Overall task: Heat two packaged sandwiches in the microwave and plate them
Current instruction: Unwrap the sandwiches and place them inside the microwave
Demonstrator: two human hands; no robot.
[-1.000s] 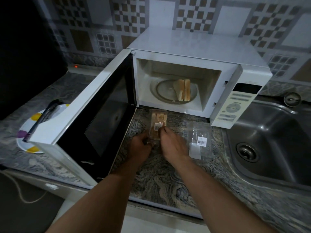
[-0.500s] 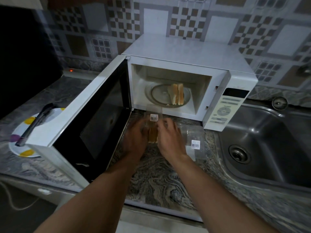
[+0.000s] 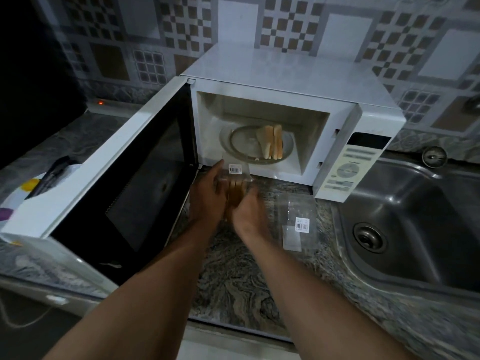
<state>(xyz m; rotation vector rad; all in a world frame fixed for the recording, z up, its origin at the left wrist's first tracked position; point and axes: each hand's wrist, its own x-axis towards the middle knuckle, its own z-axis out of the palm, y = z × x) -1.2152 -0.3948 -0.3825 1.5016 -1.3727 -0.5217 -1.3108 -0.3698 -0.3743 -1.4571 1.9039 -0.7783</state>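
Fingers (image 3: 218,168) of left hand (image 3: 207,201) and right hand (image 3: 249,214) clasp packaged sandwich (image 3: 235,188) from both sides, just above desk (image 3: 233,281). Empty wrapper (image 3: 296,224) lies flat to the right. Beyond: unwrapped sandwich (image 3: 271,141) inside open microwave (image 3: 285,74).

Sandwich (image 3: 271,142) inside microwave (image 3: 285,81), empty wrapper (image 3: 296,224) before it, sink (image 3: 415,224) right

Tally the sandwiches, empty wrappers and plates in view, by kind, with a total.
Unwrapped sandwich: 1
Packaged sandwich: 1
Empty clear wrapper: 1
Plate: 1
Total: 4
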